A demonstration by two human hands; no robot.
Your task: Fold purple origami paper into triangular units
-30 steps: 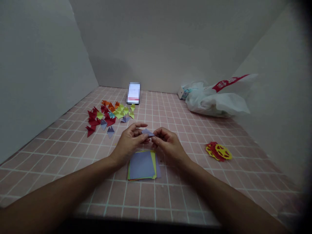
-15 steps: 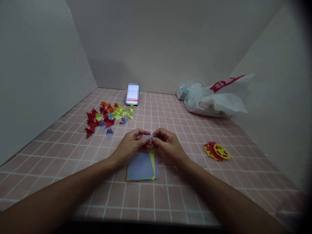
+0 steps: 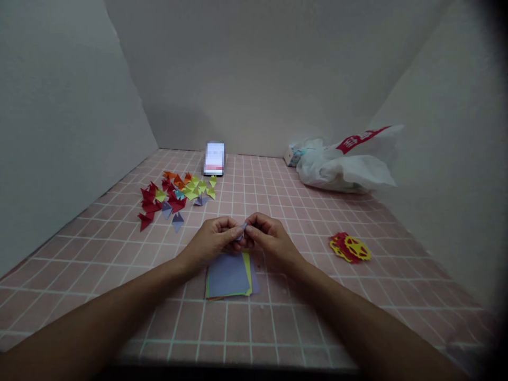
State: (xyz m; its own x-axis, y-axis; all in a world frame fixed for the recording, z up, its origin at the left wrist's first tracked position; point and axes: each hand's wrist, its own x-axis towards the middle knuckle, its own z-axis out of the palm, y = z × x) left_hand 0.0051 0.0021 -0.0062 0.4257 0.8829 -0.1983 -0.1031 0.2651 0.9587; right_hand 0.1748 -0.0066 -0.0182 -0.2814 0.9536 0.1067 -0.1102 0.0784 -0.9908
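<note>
A small folded piece of lavender paper point(image 3: 242, 229) is pinched between my two hands, mostly covered by the fingers. My left hand point(image 3: 219, 236) is closed on its left side, thumb on top. From the other side my right hand point(image 3: 266, 235) grips it with thumb and forefinger. Just below the hands lies a stack of square paper sheets point(image 3: 228, 278), lavender on top with yellow and green edges showing. Several folded paper shapes point(image 3: 177, 203) in red, orange, yellow, blue and lavender are spread beyond my left hand.
A phone point(image 3: 214, 158) with a lit, blurred screen stands at the back. Toward the back right lie a white plastic bag point(image 3: 337, 169) and a small box point(image 3: 291, 155). Red and yellow cut-outs point(image 3: 350, 248) rest at right on the tiled-pattern tabletop point(image 3: 293, 328). Walls enclose three sides.
The lavender paper has turned in my fingers and less of it shows. My hands stay close together. The whole view has shifted slightly.
</note>
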